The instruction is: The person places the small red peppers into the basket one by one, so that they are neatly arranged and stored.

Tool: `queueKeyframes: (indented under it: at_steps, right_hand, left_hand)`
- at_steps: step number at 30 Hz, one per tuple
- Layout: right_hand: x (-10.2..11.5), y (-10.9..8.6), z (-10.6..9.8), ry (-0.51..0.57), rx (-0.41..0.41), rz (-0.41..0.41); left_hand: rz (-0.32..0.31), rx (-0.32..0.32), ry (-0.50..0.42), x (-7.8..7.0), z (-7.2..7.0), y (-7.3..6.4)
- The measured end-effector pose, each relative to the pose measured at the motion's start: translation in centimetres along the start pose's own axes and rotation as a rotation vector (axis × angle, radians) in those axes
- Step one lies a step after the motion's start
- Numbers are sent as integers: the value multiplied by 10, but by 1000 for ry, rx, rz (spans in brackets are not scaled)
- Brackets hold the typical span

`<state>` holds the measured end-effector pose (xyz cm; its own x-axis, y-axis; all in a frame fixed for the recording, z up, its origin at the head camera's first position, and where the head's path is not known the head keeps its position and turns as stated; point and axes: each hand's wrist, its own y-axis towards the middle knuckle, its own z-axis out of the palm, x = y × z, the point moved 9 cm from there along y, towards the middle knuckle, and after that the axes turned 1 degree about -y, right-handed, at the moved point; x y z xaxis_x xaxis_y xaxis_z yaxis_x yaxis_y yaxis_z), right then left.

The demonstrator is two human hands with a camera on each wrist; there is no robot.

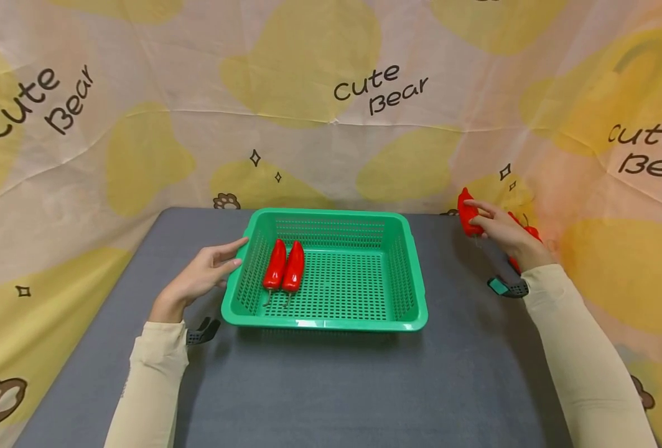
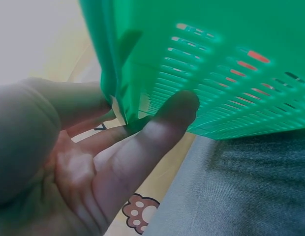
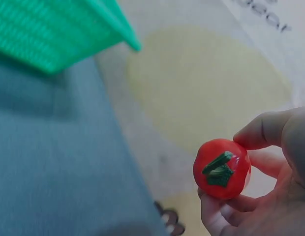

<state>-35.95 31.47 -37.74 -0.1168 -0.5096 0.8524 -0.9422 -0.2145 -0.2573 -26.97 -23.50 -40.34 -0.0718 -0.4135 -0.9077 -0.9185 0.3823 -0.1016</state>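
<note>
In the head view, a green plastic basket (image 1: 323, 324) with perforated sides stands on the dark grey table. Two glossy red peppers (image 1: 294, 267) lie side by side in its left part, stems toward me. My left hand (image 1: 196, 274) is at the basket's left side. Its fairly straight fingers touch the rim and the holed wall (image 2: 216, 69) from outside. Well to the right of the basket, my right hand (image 1: 504, 233) pinches a red pepper (image 1: 468, 214) between thumb and fingers. The right wrist view shows this pepper's green stem (image 3: 219, 172) end on.
More red peppers (image 1: 531, 231) lie beyond my right hand, partly hidden by it. A printed cloth (image 1: 320, 74) hangs behind and beside the grey table (image 1: 331, 392). Dark straps (image 1: 518, 289) are on both wrists.
</note>
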Motion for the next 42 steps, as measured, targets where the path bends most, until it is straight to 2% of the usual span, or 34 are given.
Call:
queueKeyframes:
  at_steps: [5, 12, 19, 22, 33, 42]
  right_hand:
    - [26, -7, 10, 81, 8, -56]
    - [69, -17, 32, 65, 35, -187]
    - [104, -20, 54, 86, 65, -282]
    - [112, -19, 67, 87, 85, -303]
    - [146, -8, 126, 197, 185, -372]
    - [165, 1, 167, 226, 221, -342]
  left_hand:
    - [6, 0, 10, -2, 0, -1]
    - [1, 9, -39, -2, 0, -1]
    - [10, -1, -14, -3, 1, 4]
    - [6, 2, -5, -1, 2, 3]
    - [4, 8, -25, 2, -2, -4]
    - [-1, 9, -46, 2, 0, 0]
